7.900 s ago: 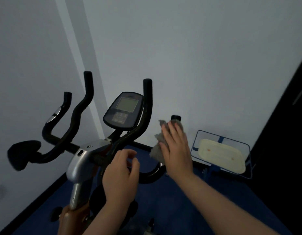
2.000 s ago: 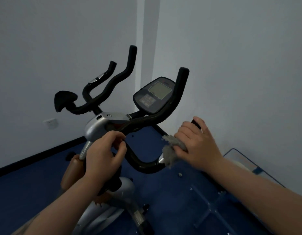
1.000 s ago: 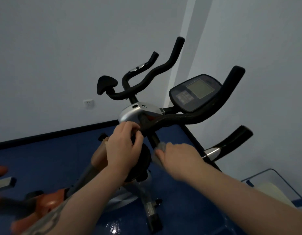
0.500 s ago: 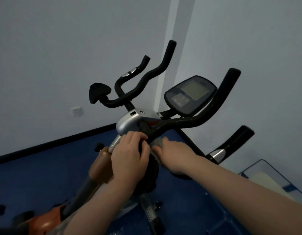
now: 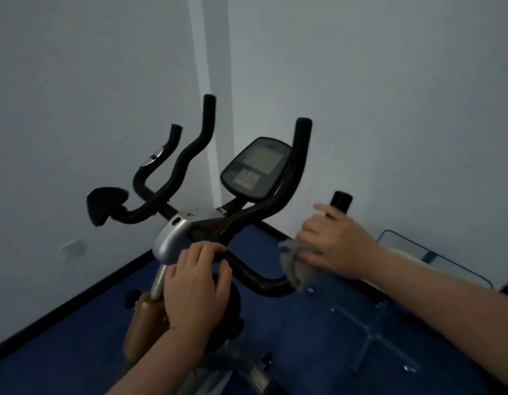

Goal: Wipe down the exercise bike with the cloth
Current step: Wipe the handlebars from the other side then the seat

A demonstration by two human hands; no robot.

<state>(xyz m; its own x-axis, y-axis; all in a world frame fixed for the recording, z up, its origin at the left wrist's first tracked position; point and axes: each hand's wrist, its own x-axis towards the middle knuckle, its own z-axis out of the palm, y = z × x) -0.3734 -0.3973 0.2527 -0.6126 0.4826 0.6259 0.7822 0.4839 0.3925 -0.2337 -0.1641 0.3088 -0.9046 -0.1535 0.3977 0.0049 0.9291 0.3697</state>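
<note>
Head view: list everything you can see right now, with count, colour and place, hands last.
exercise bike: one, silver and black with brown lower housing, centre
handlebars: black, curving up either side of the console
console: one, dark with grey screen, between the bars
cloth: one, grey, on the right lower grip
wire basket: one, blue frame, right by the wall, holds something cream
floor: blue
wall socket: one, white, left wall
left hand: grips the bar by the silver stem cover
right hand: holds the cloth against the right lower grip
</note>
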